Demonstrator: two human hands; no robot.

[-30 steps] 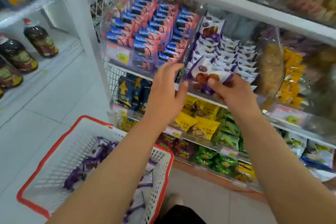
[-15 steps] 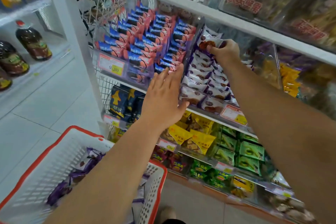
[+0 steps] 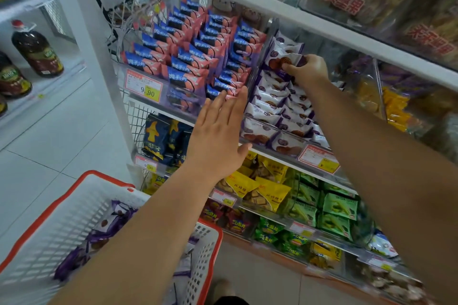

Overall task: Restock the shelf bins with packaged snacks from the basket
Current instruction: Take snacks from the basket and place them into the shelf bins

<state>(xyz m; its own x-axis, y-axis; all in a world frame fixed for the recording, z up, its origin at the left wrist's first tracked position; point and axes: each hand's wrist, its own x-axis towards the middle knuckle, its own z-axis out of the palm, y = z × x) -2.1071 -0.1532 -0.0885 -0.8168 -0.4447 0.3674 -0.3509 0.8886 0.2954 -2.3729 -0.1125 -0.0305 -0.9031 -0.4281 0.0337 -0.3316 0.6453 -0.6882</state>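
So your right hand is way up at the back of the clear bin, with its grip pinched on one purple-and-white snack pack, seating it at the top of the rows already stacked in there. Your left hand is flat, fingers straight and together, holding nothing, hovering just in front of the bin's left front corner. I honestly can't tell if the fingertips are touching the divider or just near it.

The rest of your stock is down in the white basket with the red rim, lower left, where a few more purple packs are lying loose in the bottom.

Stuff that could bite you from here, I reckon:

- That bin looks pretty full and the packs sit on a slope. Let go before the new one is wedged behind its neighbour and it'll probably slide forward or pop over the front lip.
- Shoving it in hard could push a lower row out, since slick wrappers don't grab each other much.
- Your right forearm reaches across the front rows. Drag it low on the way out and you'll likely sweep a couple of packs off with it.
- The blue-and-pink packs are right next door, so keep the purple ones on their own side of the divider.
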